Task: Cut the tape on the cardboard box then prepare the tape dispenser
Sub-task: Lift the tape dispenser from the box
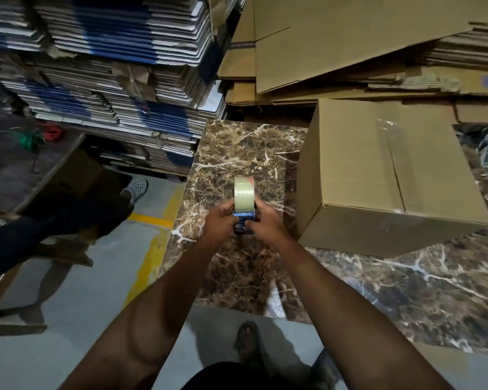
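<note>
A blue tape dispenser (244, 216) carrying a roll of clear tape (243, 192) is held above the marbled table (237, 147), roll pointing away from me. My left hand (219, 222) grips its left side and my right hand (266, 223) grips its right side; the fingers hide most of the dispenser's body. A closed brown cardboard box (378, 175) stands on the table to the right of my hands, with clear tape along its top seam.
Tall stacks of flattened cartons (110, 66) rise at the back left and flat brown cardboard sheets (335, 38) at the back right. Another person's leg and white shoe (137, 188) stand left of the table. My own foot (248, 342) shows below.
</note>
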The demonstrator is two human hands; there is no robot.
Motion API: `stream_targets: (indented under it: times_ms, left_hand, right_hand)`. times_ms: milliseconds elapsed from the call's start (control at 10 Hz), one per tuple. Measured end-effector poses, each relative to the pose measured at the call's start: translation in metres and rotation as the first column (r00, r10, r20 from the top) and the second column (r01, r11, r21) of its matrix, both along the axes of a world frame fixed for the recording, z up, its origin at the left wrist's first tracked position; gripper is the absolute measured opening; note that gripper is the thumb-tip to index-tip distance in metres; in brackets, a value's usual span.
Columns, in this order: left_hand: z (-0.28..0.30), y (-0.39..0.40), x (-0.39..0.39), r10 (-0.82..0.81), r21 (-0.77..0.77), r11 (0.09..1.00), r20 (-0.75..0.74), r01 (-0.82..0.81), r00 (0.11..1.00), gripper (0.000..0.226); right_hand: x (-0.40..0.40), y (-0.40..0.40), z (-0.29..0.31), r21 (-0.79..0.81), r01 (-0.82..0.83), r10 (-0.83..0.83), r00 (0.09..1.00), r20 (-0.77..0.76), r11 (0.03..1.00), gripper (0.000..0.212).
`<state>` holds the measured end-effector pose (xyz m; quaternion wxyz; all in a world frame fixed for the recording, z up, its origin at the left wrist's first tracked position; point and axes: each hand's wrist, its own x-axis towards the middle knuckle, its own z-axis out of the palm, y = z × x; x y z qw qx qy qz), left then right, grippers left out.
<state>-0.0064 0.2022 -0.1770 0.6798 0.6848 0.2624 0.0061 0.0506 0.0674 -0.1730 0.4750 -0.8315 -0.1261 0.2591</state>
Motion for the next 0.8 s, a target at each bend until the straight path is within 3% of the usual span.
stream_targets:
  times_ms: [100,300,500,700,800]
  left_hand:
    - [-0.011,0.003,0.002,-0.028,-0.002,1.0,0.01,0.028,1.0,0.054]
    - [-0.022,0.016,-0.004,-0.014,-0.234,0.972,-0.021,0.009,1.0,0.073]
    - [-0.002,0.017,-0.001,-0.151,-0.227,0.964,-0.058,0.135,0.987,0.073]
    - [0.0,0.014,-0.014,-0.077,-0.21,0.976,-0.11,0.052,0.991,0.072]
    - [-0.007,0.01,-0.026,-0.045,-0.193,0.981,-0.127,0.02,0.991,0.067]
  right_hand:
    - [0.002,0.001,-0.016,-0.005,-0.006,0.006,0.998,0.06,1.0,0.092]
    - [-0.002,-0.01,-0.041,0.053,0.036,-0.031,0.997,-0.076,0.998,0.068]
    - [-0.014,-0.007,-0.033,0.106,-0.015,0.034,0.983,-0.182,0.994,0.072]
    - [-0.019,-0.025,-0.019,0.104,0.018,0.014,0.953,-0.303,0.994,0.09]
    - [-0.028,-0.047,-0.005,0.045,0.026,-0.016,0.98,-0.196,0.999,0.083]
